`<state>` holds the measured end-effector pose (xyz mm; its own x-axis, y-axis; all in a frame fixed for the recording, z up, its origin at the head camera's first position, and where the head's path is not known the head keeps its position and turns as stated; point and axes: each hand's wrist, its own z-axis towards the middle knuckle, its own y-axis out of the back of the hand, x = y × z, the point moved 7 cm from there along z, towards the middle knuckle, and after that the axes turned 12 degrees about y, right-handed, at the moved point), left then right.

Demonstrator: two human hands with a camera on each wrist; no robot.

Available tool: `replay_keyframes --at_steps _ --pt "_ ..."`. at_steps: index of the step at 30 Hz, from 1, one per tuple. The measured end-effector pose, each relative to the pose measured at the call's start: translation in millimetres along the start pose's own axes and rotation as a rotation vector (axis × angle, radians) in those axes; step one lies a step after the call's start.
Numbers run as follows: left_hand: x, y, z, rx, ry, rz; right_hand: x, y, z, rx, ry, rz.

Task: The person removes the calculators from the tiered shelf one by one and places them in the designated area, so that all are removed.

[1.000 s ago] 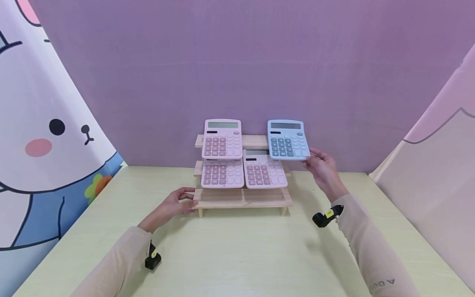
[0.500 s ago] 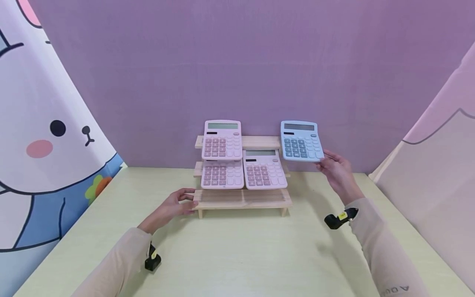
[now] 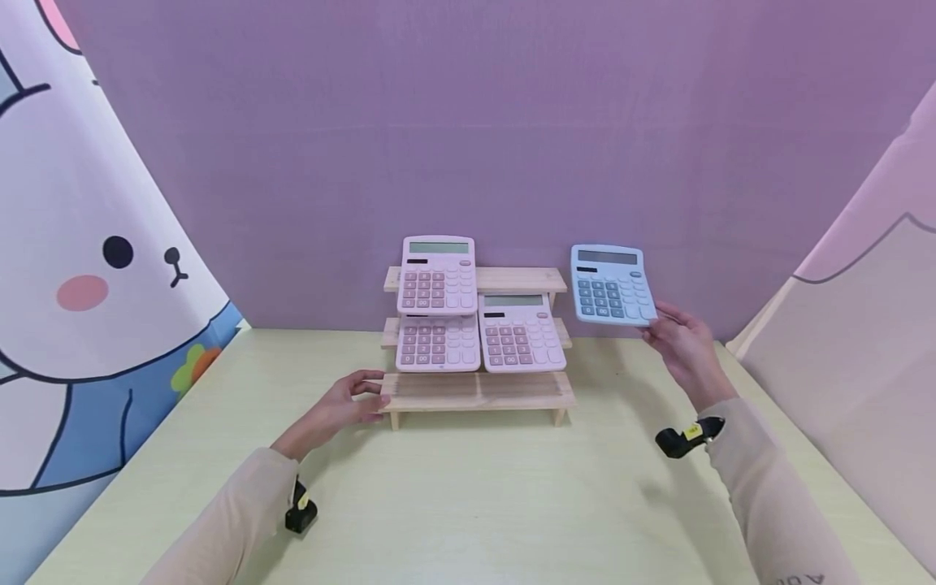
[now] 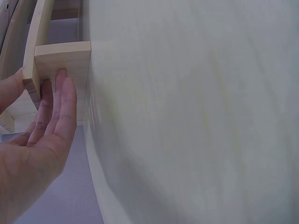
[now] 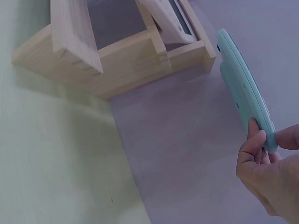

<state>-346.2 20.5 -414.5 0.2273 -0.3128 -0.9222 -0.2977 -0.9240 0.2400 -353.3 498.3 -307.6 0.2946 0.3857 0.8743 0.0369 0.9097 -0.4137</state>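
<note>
A light blue calculator [image 3: 613,284] is held in the air to the right of a stepped wooden display rack [image 3: 478,404]. My right hand [image 3: 683,349] pinches its lower right corner between thumb and fingers. The right wrist view shows the blue calculator [image 5: 245,88] edge-on, tilted and apart from the rack. My left hand [image 3: 344,410] grips the left end of the rack's lowest step, with the thumb on the slat and the fingers against the side panel [image 4: 65,58]. On the top step leans a pink calculator [image 3: 439,276]; below are another pink calculator [image 3: 439,345] and a third pink calculator [image 3: 519,333].
The rack stands on a pale wood-grain table [image 3: 468,504] near a purple back wall [image 3: 468,122]. A cartoon-printed curtain [image 3: 110,325] borders the left side, and a pale pink curtain [image 3: 848,349] the right. The lowest step and the top step's right half are bare.
My right hand has carried the blue calculator rightward and slightly down, away from the rack's top step. My left hand and the pink calculators have stayed in place.
</note>
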Motion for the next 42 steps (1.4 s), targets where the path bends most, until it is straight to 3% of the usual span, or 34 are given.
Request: replay_keyframes --at_steps 12,33,42 --pt "0.8 0.9 -0.7 0.005 0.001 -0.001 -10 15 -5.2 0.029 -0.004 -0.022" --pt "3.6 0.5 2.8 -0.003 -0.005 -0.006 -48 45 -18.4 0.041 -0.024 -0.015" --pt "3.6 1.1 2.7 0.002 -0.013 -0.007 -60 52 -23.8 0.019 -0.074 -0.097"
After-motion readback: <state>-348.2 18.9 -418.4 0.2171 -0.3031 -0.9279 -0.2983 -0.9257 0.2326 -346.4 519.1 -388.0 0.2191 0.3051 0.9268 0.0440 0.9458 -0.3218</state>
